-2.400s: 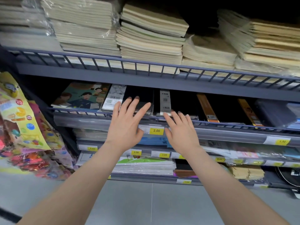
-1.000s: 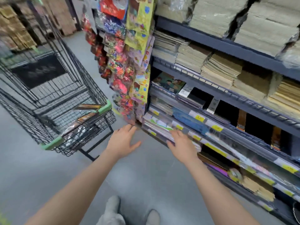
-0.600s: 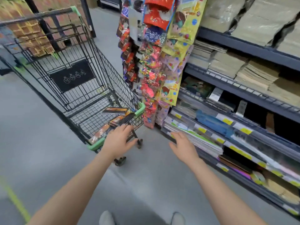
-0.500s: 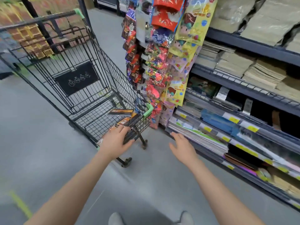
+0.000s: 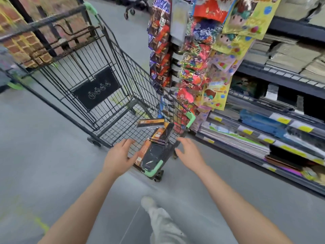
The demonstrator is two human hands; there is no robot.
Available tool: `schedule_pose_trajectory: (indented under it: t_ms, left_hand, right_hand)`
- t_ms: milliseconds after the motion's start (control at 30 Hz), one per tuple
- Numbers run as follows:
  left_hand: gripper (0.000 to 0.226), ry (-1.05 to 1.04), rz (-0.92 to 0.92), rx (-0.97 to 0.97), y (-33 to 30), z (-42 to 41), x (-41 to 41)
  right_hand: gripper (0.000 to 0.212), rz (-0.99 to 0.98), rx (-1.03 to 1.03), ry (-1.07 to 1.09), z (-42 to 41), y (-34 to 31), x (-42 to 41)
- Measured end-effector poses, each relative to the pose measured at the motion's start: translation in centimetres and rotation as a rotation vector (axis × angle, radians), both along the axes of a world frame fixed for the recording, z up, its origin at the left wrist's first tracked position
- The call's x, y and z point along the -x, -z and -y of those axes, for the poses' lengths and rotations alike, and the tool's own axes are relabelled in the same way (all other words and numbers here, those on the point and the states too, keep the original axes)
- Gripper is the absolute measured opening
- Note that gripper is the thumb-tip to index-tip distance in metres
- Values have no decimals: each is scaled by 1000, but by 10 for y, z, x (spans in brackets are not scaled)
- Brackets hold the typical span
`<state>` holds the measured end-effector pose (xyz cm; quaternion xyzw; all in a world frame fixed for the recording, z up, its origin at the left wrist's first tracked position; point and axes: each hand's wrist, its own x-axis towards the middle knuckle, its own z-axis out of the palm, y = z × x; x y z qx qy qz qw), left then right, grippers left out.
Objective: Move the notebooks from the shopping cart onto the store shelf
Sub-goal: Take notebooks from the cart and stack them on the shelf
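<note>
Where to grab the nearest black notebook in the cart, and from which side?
Take the nearest notebook by its long edges, coming down from above over the cart's near rim. It lies flat on the wire floor, orange spine toward the left hand, far edge toward the right hand. Both hands are open.

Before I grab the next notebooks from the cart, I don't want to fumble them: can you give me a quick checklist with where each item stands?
1. Both hands free: ok, left hand and right hand are open and hold nothing.
2. Notebooks left in the shopping cart: ok, several lie at its near end.
3. Hands either side of the pile: ok.
4. Contact with the notebooks: cannot tell.
5. Free slot on the store shelf: cannot tell, blurred.
</note>
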<state>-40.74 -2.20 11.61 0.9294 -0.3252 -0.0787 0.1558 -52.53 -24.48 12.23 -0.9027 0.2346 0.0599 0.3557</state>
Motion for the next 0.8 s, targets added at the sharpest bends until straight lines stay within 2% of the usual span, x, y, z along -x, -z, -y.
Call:
schedule_pose_trajectory:
  t_ms: [100, 233, 467, 600, 800]
  left_hand:
    - [51, 4, -15, -20, 2, -5, -31]
    - [52, 33, -40, -41, 10, -1, -87]
    - [51, 99, -143, -120, 24, 11, -180]
    - [52, 96, -234, -133, 38, 17, -221]
    - [60, 216, -311, -229, 63, 31, -258]
  right_hand:
    - [45, 19, -28, 0, -11, 8, -37]
    - [45, 31, -36, 31, -20, 24, -87]
    - [46, -118, -98, 146, -24, 52, -159]
    - [48, -162, -151, 240, -20, 63, -183]
    - [48, -190, -182, 376, -19, 76, -197]
